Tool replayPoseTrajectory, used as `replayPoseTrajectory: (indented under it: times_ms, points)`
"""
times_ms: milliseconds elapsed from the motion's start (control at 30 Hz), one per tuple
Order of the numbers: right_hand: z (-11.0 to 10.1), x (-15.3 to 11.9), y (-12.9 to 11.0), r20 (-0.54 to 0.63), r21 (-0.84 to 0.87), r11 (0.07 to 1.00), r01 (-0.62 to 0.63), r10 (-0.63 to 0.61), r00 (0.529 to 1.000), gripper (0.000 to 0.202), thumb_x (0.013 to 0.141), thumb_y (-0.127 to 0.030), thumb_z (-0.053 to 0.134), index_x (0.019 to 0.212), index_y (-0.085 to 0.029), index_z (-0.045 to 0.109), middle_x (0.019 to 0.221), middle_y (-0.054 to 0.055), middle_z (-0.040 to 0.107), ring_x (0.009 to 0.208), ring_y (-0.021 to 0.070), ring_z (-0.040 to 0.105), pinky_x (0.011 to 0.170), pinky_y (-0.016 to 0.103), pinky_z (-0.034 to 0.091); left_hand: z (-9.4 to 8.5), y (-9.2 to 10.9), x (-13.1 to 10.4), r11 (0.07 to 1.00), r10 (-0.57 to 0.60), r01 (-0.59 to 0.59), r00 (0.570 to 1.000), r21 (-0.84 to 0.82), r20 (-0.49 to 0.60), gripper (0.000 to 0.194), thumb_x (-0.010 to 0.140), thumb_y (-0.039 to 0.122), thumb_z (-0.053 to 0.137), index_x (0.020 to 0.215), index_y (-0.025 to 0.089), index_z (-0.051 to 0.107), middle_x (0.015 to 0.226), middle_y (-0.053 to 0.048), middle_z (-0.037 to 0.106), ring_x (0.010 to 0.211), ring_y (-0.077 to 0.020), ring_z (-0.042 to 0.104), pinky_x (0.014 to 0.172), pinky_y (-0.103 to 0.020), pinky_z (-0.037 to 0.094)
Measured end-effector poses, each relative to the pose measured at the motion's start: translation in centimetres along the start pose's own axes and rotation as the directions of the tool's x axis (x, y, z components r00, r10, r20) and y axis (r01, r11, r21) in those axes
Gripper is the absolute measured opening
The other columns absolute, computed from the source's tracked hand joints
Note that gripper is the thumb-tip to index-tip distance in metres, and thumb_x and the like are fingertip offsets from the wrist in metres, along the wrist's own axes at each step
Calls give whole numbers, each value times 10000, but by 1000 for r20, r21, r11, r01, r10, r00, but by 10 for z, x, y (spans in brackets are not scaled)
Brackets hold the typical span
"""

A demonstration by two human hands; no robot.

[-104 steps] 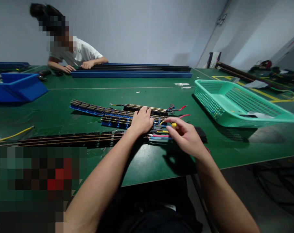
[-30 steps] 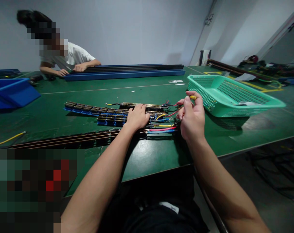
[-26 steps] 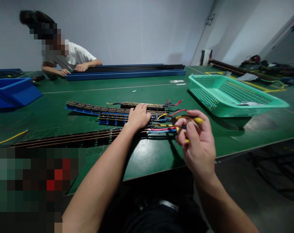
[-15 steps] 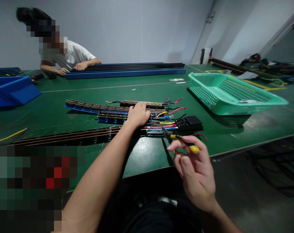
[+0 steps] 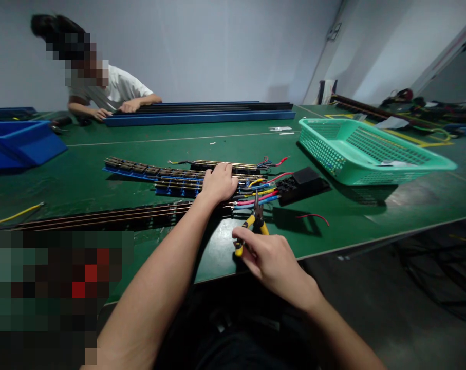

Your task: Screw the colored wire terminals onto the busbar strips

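My left hand (image 5: pixel 220 184) lies across the middle of the copper-railed strips (image 5: pixel 140 168), its fingers curled over and holding them down. Blue and black plastic backs these strips. In my right hand (image 5: pixel 273 257) is a pair of pliers (image 5: pixel 258 213) with yellow-and-black handles spread apart. The jaws point away from me, up at the coloured wires (image 5: pixel 256 199); whether they have closed on a wire cannot be made out. Those red, blue and yellow wires run into a black connector box (image 5: pixel 304 184), which is tilted, its right end up off the table.
A green mesh basket (image 5: pixel 356 177) stands at the right. At the left is a blue bin (image 5: pixel 20 146). Across the table (image 5: pixel 159 136) a person (image 5: pixel 117 87) handles black strips in a blue channel (image 5: pixel 202 117). A loose red wire (image 5: pixel 313 217) lies near the front edge.
My right hand has turned over and moved left, bringing the pliers up to the wires with their handles spread. The black box has tilted upward. My left hand stays in place.
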State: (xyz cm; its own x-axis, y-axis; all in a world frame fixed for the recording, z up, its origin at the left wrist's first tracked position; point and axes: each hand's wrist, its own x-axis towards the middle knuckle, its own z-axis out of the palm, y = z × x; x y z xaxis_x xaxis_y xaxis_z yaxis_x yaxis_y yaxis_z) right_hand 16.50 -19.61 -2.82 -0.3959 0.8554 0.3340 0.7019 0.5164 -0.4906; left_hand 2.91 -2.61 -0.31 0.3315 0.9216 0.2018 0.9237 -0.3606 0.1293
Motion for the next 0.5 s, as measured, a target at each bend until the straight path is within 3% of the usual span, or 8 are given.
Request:
replayPoseTrajectory:
  times_ms: [67, 133, 267, 333, 400, 467, 500]
  points:
    - [-3, 3, -1, 0, 126, 991, -43, 43, 999, 131, 934, -288, 588, 1052, -233, 603, 673, -12, 631, 537, 145, 514, 539, 266, 318, 1, 0, 0, 1000, -2, 2, 1000, 1, 3, 465, 966, 277, 364, 1393, 153, 503, 1509, -150, 494, 1387, -276, 439, 1096, -469, 385]
    - [-3, 6, -2, -45, 287, 954, -92, 109, 993, 168, 924, -386, 624, 948, -232, 563, 638, -43, 546, 526, 125, 465, 530, 250, 321, 1, -1, 0, 1000, 0, 0, 1000, 2, 6, 469, 968, 276, 362, 1400, 155, 497, 1520, -148, 483, 1395, -270, 431, 1101, -466, 379]
    - [7, 7, -4, -132, 619, 774, -132, 268, 954, 316, 881, -459, 683, 810, -235, 471, 655, -53, 480, 543, 106, 412, 518, 231, 330, 1, -1, 0, 1000, 8, -8, 1000, 5, 3, 468, 972, 278, 355, 1402, 153, 491, 1526, -144, 478, 1398, -256, 430, 1102, -458, 381]
    - [13, 8, -7, -187, 783, 614, -101, 387, 903, 380, 888, -511, 663, 764, -241, 426, 615, -67, 431, 520, 100, 359, 496, 225, 320, 1, -1, -1, 1000, 10, -10, 1000, 7, -2, 462, 972, 278, 353, 1391, 150, 498, 1516, -145, 490, 1387, -256, 442, 1094, -457, 391]
    - [18, 12, -11, -246, 894, 447, -14, 518, 819, 439, 909, -575, 605, 733, -247, 372, 567, -87, 341, 494, 99, 298, 492, 223, 325, 0, 0, -1, 1000, 9, -9, 1000, 10, -8, 453, 971, 273, 354, 1378, 148, 507, 1497, -147, 508, 1370, -263, 460, 1083, -459, 401]
    - [20, 14, -14, -274, 936, 346, 64, 603, 749, 462, 920, -606, 568, 732, -250, 342, 557, -95, 292, 490, 103, 282, 510, 227, 355, 0, 0, -2, 1000, 7, -6, 1000, 15, -11, 445, 970, 271, 356, 1368, 151, 514, 1479, -148, 524, 1355, -268, 473, 1076, -460, 407]
    - [20, 15, -16, -279, 938, 338, 72, 616, 737, 449, 924, -603, 564, 742, -251, 353, 560, -91, 309, 495, 106, 299, 520, 230, 369, 0, 1, -2, 1000, 6, -6, 1000, 16, -12, 442, 970, 272, 357, 1365, 155, 515, 1474, -147, 529, 1353, -268, 474, 1077, -459, 407]
